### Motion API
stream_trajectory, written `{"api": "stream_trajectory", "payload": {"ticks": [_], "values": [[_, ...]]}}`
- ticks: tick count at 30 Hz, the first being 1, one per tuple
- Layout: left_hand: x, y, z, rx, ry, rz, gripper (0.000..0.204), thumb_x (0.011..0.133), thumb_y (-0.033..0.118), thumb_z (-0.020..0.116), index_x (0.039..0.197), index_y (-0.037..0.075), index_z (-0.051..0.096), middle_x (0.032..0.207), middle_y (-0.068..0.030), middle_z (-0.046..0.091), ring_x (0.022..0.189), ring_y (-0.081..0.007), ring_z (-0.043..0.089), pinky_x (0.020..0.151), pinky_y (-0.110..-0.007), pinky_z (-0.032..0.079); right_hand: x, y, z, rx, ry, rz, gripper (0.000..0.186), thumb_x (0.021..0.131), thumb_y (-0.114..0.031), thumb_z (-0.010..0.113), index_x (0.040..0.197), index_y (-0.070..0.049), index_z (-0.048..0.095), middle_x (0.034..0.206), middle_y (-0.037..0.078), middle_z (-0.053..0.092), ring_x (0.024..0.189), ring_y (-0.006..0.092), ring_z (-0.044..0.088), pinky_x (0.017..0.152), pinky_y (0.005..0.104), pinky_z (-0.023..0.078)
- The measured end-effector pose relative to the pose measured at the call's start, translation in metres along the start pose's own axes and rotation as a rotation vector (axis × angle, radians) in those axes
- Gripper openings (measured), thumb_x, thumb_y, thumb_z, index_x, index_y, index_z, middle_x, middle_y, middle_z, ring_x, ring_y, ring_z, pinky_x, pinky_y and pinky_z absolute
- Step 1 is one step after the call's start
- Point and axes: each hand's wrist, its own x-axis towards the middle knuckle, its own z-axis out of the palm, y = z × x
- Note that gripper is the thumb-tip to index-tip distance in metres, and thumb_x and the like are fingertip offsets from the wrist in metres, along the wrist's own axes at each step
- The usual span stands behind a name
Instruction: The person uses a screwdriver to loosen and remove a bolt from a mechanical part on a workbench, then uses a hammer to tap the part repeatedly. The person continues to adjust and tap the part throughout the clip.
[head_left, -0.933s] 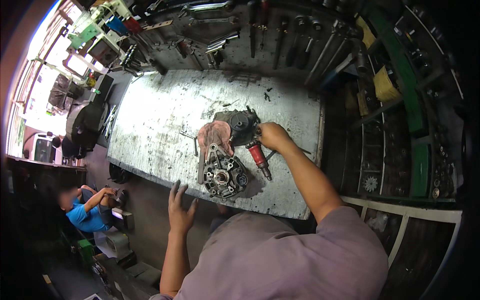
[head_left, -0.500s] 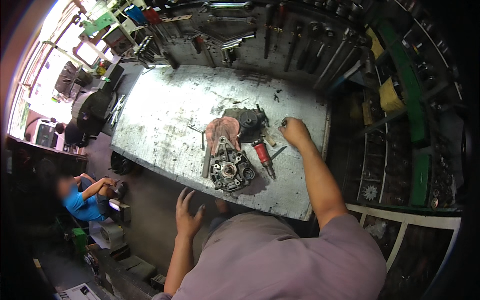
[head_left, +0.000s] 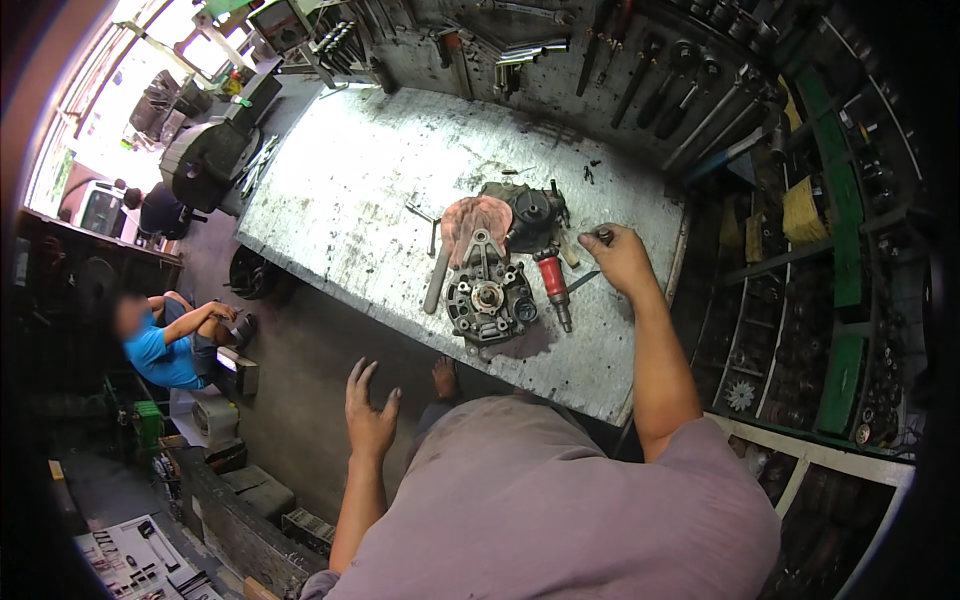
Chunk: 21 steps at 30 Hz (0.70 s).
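Right hand point(head_left: 626, 262) pinches small dark part point(head_left: 604, 237) over table point(head_left: 330, 180), right of cover point(head_left: 535, 212). Left hand point(head_left: 372, 420) hangs off table's near edge, fingers spread, holding nothing. Casing point(head_left: 488, 298) lies near that edge. Best handling: steady fingertip pinch, wrist clear of red tool point(head_left: 553, 283), part kept over table against drops. Versus first frame: right hand now clear of cover; left hand still off table.

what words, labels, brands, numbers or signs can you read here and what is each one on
None can be read.
Red-bodied tool: any marking is too small to read.
Metal casing: same.
Pale panel at lower left: dark shapes, too small to tell whether any are lettering.
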Motion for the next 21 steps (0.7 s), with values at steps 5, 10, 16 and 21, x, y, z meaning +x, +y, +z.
{"api": "stream_trajectory", "payload": {"ticks": [5, 10, 16, 21], "values": [[0.048, 0.060, 0.023, -0.297, -0.117, 0.113, 0.083, 0.085, 0.017, 0.094, 0.158, 0.005, 0.055, 0.162, -0.0220, 0.055, 0.149, -0.0390, 0.055, 0.125, -0.047, 0.046, -0.061, -0.070, -0.033, 0.914, -0.107, -0.233, 0.049, 0.113, -0.046, 0.061, 0.108, 0.000, 0.077, 0.077, 0.000, 0.063, 0.064, 0.0111, 0.059, 0.059, 0.0286, 0.047], [0.095, 0.118, 0.056, -0.366, -0.349, 0.205, 0.123, 0.075, 0.026, 0.101, 0.172, 0.002, 0.030, 0.171, -0.0265, 0.041, 0.158, -0.0408, 0.044, 0.130, -0.048, 0.039, -0.095, -0.139, -0.046, 1.148, -0.017, -0.426, 0.060, 0.113, -0.048, 0.046, 0.113, 0.006, 0.070, 0.075, 0.006, 0.055, 0.059, 0.0154, 0.054, 0.055, 0.0310, 0.045], [0.108, 0.118, 0.051, -0.258, -0.034, 0.735, 0.116, 0.071, 0.027, 0.103, 0.167, 0.016, 0.040, 0.172, -0.0273, 0.036, 0.156, -0.0523, 0.041, 0.126, -0.059, 0.040, -0.138, -0.170, -0.022, 1.230, -0.006, -0.492, 0.061, 0.108, -0.051, 0.056, 0.112, 0.008, 0.071, 0.078, 0.007, 0.060, 0.063, 0.0129, 0.055, 0.057, 0.0296, 0.046], [0.121, 0.136, 0.049, -0.116, -0.183, 0.970, 0.054, 0.084, 0.032, 0.093, 0.133, 0.018, 0.076, 0.169, -0.0240, 0.044, 0.158, -0.0539, 0.036, 0.127, -0.068, 0.032, -0.146, -0.180, -0.001, 0.966, 0.117, -0.495, 0.055, 0.108, -0.047, 0.056, 0.111, 0.005, 0.073, 0.081, 0.004, 0.064, 0.065, 0.0079, 0.055, 0.057, 0.0249, 0.044]]}}
